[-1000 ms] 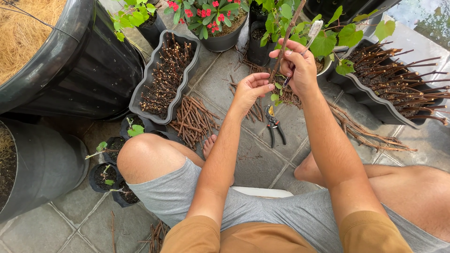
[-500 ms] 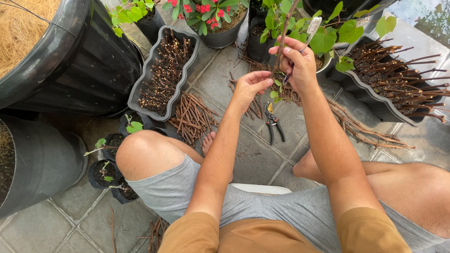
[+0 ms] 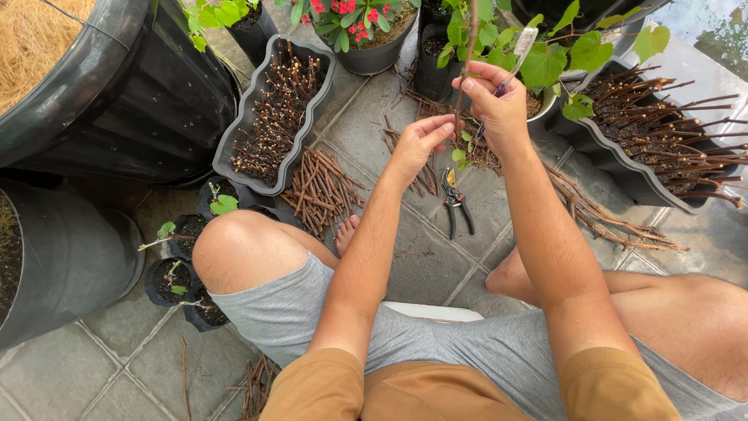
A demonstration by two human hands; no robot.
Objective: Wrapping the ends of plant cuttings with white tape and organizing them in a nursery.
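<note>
My left hand pinches the lower end of a long thin brown stem that rises past the top of the view. My right hand grips the same stem higher up, and it also holds a small knife with a pale blade pointing up and right. Both hands are over the tiled floor in front of my knees. Black-handled pruning shears lie on the tiles just below my hands.
A grey tray of upright cuttings stands at left, with a loose pile of cut sticks beside it. Another tray of cuttings is at right. Large black tubs, small black pots and a red-flowered pot plant surround the spot.
Both hands stay on the stem and have drifted slightly; my left fingers have closed more tightly on its lower end. The view has shifted a little.
</note>
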